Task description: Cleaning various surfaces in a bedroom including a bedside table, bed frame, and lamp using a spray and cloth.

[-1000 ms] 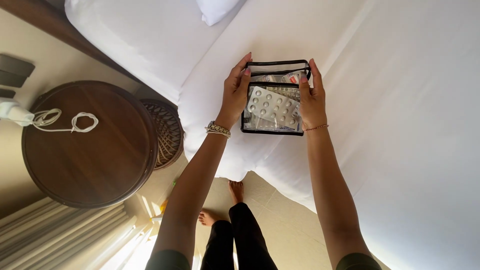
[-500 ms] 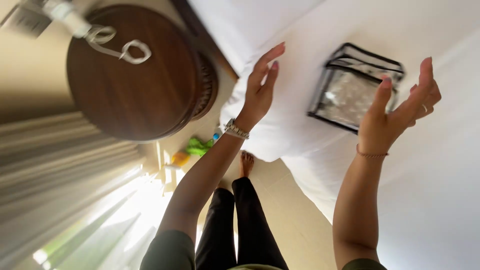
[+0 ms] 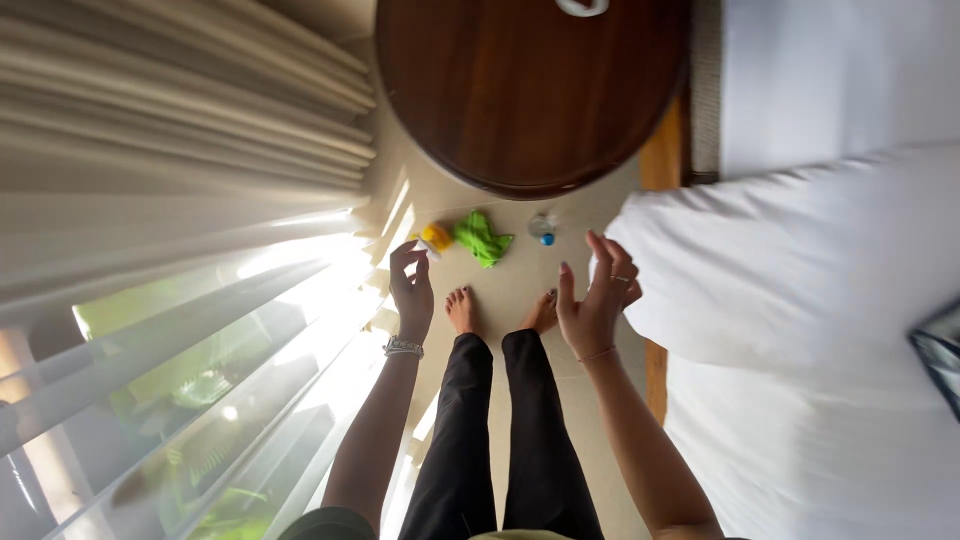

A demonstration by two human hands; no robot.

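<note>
Left hand (image 3: 411,290) & right hand (image 3: 594,300) both open, empty, above green cloth (image 3: 481,238).

Both hands have let go of the clear black-edged zip pouch of pill strips (image 3: 940,360), which now lies alone on the white bed (image 3: 830,300). The left hand (image 3: 412,292) and right hand (image 3: 592,305) hang empty, fingers spread, above the tiled floor (image 3: 505,285).

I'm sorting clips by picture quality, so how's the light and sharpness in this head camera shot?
Head view: harsh sunlight through the sheer white curtain glares on the beige floor beside the left hand; the white bedding looks washed out; the right hand and round dark wooden table are slightly soft.
</note>
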